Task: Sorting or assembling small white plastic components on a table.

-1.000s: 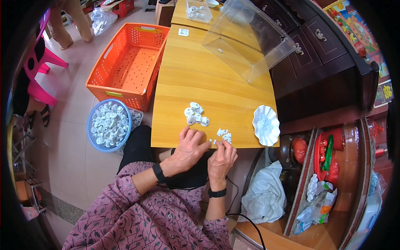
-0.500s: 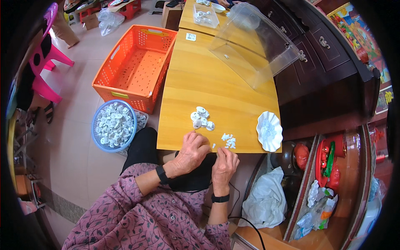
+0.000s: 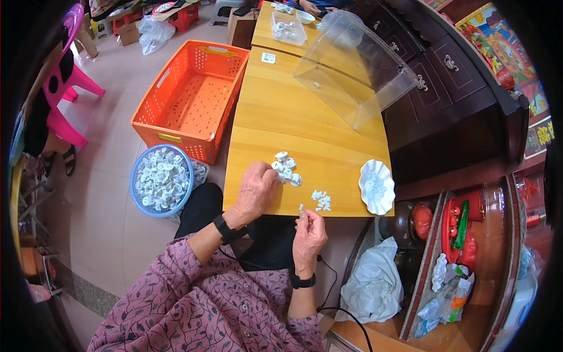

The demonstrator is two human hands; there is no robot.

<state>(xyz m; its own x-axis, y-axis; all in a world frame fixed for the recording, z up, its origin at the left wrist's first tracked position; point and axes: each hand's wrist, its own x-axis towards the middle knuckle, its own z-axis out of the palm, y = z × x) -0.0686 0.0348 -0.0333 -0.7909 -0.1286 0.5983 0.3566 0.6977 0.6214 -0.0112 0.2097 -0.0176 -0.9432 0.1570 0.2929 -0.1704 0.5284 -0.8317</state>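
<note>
My left hand [image 3: 256, 189] reaches over the left side of a small pile of white round plastic parts [image 3: 287, 167] on the yellow wooden table. Its fingers are bent together on the nearest round part, whose surface they mostly cover. At the table's near edge my right hand [image 3: 309, 236] pinches a small white peg-like piece [image 3: 301, 207] upright between thumb and finger. Just right of that fingertip lies a heap of similar small white pieces [image 3: 321, 200]. Farther right, a white scalloped dish [image 3: 369, 202] holds small pale pieces.
A blue basket [image 3: 141, 202] full of white round parts stands left of my legs, before an orange crate [image 3: 176, 126]. On the table [image 3: 264, 105] are a clear plastic cover [image 3: 358, 76] and a clear tray [image 3: 302, 35]. Another person's hand [image 3: 309, 8] shows at the far end.
My left hand has moved left and up, from near the right hand to the pile of round parts. My right hand has shifted slightly down and left, now with a small piece at its fingertips.
</note>
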